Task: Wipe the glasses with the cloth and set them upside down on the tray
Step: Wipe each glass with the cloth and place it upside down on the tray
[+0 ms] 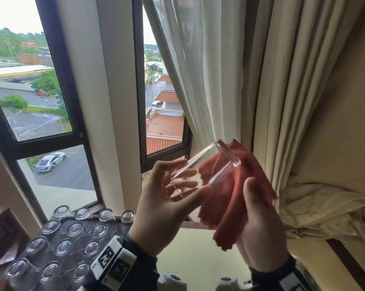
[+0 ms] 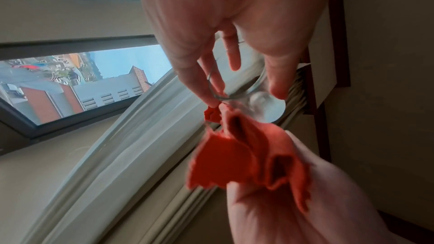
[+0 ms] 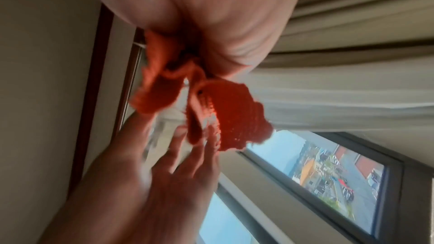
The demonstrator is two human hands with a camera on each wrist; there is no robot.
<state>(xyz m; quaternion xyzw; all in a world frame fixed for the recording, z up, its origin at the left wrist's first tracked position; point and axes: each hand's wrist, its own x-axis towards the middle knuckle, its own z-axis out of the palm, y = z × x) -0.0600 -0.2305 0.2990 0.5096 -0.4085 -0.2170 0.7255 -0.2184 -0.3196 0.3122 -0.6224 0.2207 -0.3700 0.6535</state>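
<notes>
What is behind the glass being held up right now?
Behind the tilted glass, seen through it, is the red cloth the right hand holds; left hand fingers curl round the rim end. The cloth hides the right fingers.

You have a clear glass (image 1: 206,166) held up and tilted, its thick base up and away, its rim toward your left hand (image 1: 167,208). The red cloth (image 1: 234,198) hangs bunched against its side. On the dark tray (image 1: 112,228), thirteen glasses (image 1: 75,228) stand upside down in rows
</notes>
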